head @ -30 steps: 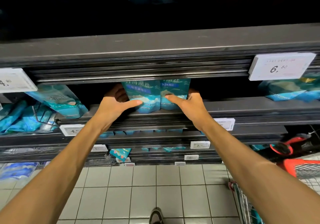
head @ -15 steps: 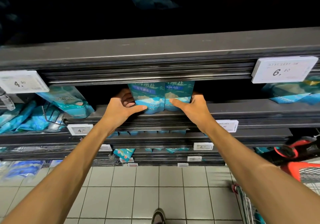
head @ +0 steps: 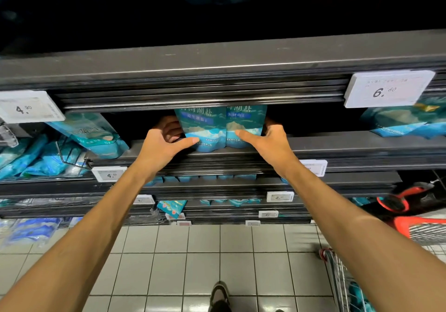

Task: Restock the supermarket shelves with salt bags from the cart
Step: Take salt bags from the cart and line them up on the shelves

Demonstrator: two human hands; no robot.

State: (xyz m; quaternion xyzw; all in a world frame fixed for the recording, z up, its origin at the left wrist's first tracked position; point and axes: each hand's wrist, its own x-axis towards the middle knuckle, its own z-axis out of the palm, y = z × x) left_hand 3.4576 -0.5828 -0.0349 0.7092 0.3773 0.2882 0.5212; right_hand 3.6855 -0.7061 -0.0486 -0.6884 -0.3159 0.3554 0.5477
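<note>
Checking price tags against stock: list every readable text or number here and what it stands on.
"4.90": white price tag, upper shelf rail, left.
"6.": white price tag, upper rail, right; small digits blurred.
"4.": small tag, next rail down; rest blurred.
"湖盐": two salt bags between both hands; smaller print unreadable.
Lower tags: too blurred.

Salt bags [head: 220, 128] teal-blue with white mountain print and white lettering. Shelf [head: 337, 147] dark grey; price tags [head: 388, 89] white. Floor [head: 193, 251] white tile, cart [head: 420, 224] red.
</note>
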